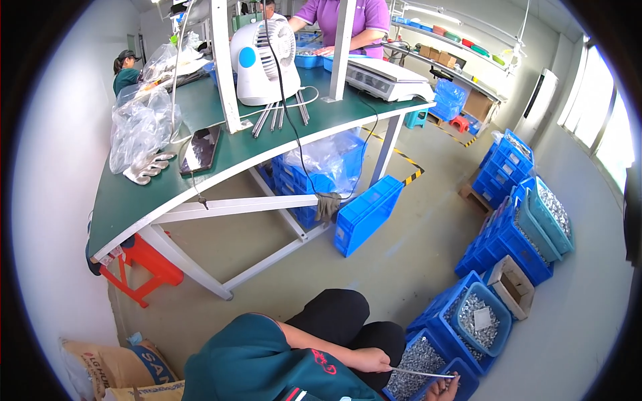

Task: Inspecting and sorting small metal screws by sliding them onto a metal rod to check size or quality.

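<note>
A thin, straight metal rod [416,372] stretches between my hands at the lower right. My left hand [372,359] is closed around its left end, beside my bent knees. At the other end, the fingers of my right hand [441,388] pinch the rod; part of this hand is cut off by the lower edge. Below the rod sits a blue bin [438,344] holding many small silvery metal parts [416,361]. A smaller blue basket [468,371] stands partly behind my right hand.
More blue crates [505,237] and a blue basket [503,321] of metal parts line the right wall, with a white box [511,287] among them. Ahead, a green table [150,197] bears a fan [264,63], scale and phone. A blue crate [368,214] leans by its leg. Sacks [120,367] lie left.
</note>
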The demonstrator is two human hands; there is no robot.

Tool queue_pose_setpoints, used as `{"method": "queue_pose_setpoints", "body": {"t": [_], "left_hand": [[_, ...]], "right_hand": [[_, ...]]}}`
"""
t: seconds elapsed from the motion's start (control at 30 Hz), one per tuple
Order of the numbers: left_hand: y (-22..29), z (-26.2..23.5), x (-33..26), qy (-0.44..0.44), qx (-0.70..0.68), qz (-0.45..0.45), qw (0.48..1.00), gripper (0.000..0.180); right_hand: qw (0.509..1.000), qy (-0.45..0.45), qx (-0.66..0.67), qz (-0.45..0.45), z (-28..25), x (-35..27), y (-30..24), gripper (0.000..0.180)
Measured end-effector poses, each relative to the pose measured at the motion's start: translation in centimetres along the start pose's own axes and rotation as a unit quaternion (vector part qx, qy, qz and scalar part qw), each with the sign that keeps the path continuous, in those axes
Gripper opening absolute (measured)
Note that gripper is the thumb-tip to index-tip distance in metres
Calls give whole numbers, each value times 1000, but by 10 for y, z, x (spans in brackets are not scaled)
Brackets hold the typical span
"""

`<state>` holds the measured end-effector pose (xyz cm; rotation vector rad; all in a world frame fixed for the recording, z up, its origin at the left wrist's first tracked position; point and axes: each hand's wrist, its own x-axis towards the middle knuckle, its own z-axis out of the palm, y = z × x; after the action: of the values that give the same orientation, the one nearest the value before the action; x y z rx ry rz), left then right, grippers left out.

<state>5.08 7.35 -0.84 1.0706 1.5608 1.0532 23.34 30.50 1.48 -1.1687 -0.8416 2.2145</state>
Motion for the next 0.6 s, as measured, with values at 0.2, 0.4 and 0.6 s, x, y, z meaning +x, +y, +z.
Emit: {"method": "queue_pose_setpoints", "body": {"t": [0.2, 0.4, 0.6], "left_hand": [[18, 0, 6, 28, 77, 27, 996, 33], [28, -4, 6, 11, 85, 16, 996, 33], [14, -5, 10, 45, 89, 94, 991, 33]], "right_hand": [[992, 104, -44, -52, 14, -28, -9, 23], [993, 86, -65, -49, 2, -16, -11, 27], [998, 3, -37, -55, -5, -5, -15, 27]]}}
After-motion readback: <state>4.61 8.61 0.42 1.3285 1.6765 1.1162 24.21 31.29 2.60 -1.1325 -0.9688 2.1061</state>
